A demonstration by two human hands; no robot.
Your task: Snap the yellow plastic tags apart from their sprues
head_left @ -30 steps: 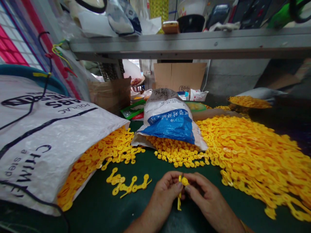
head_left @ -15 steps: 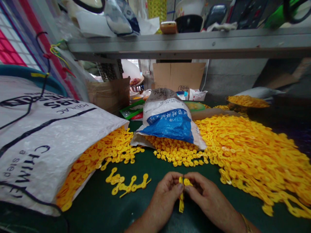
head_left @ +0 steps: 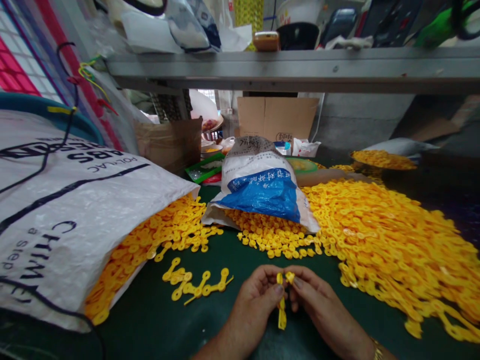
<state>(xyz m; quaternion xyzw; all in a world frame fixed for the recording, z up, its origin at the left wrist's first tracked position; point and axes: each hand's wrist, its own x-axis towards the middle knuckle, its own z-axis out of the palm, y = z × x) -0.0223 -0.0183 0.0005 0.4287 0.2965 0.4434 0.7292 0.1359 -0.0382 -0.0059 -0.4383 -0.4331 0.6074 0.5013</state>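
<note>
Pinching a flat yellow plastic strip in the left hand, a round-headed piece in the right hand.

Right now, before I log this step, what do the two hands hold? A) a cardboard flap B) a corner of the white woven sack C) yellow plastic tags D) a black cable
C: the left hand and the right hand each pinch yellow plastic tags between thumb and fingers.
</note>
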